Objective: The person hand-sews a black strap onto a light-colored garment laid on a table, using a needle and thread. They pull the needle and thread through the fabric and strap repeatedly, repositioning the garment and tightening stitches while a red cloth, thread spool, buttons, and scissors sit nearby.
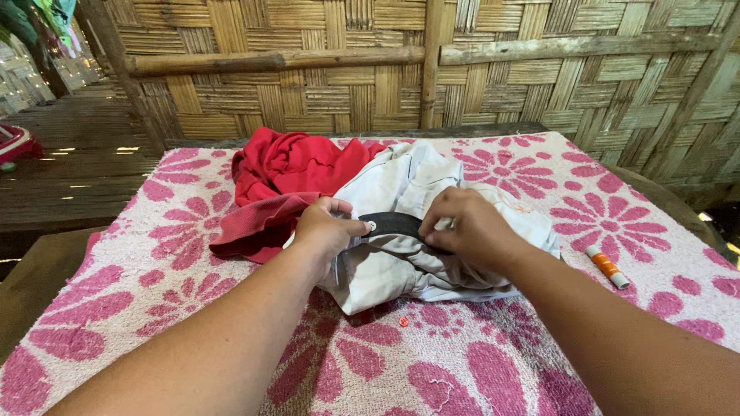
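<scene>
A crumpled white garment [401,262] with a dark collar band [397,224] lies in the middle of a pink flowered towel [462,362]. My left hand [327,229] pinches the band's left end beside a small white button [372,226]. Over at the band's right end, my right hand [469,229] grips it together with the white cloth. A red garment [285,177] lies bunched just behind and left of the white one, touching it.
A small orange and white tube [607,267] lies on the towel to the right. A tiny red button [403,321] sits in front of the white garment. A woven bamboo wall [462,69] stands close behind. A wooden floor [69,162] stretches away at left.
</scene>
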